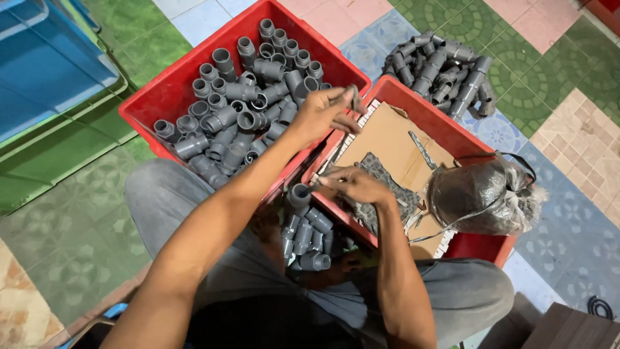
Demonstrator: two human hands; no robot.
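My left hand [321, 108] is raised over the edge of the big red crate [161, 97], fingers pinched narrow on a small dark strip [356, 98]; I can't tell what the strip is. My right hand [355, 184] is lower, fingers curled narrow at a grey pipe fitting [298, 194], touching its open end just beside the rim of the second red crate [445, 126]. Whether it truly grips the fitting, can't tell.

Progress, my read: the big crate is heaped with grey fittings [242, 106], so plenty sits there. A smaller bunch of fittings [307, 239] lies in my lap between the two crates, right below the one in hand. Another pile [442, 68] lies on the tiled floor [568, 136] behind the second crate, apart from the rest. Which heap is finished and which is waiting, the frame doesn't say. The lap bunch looks like the working batch, mid-way.

The second crate holds flat cardboard [387, 136], a patterned cloth [387, 178] and a dark plastic bag [481, 194] bound with a strap. Blue tubs [45, 71] sit far left, stacked.
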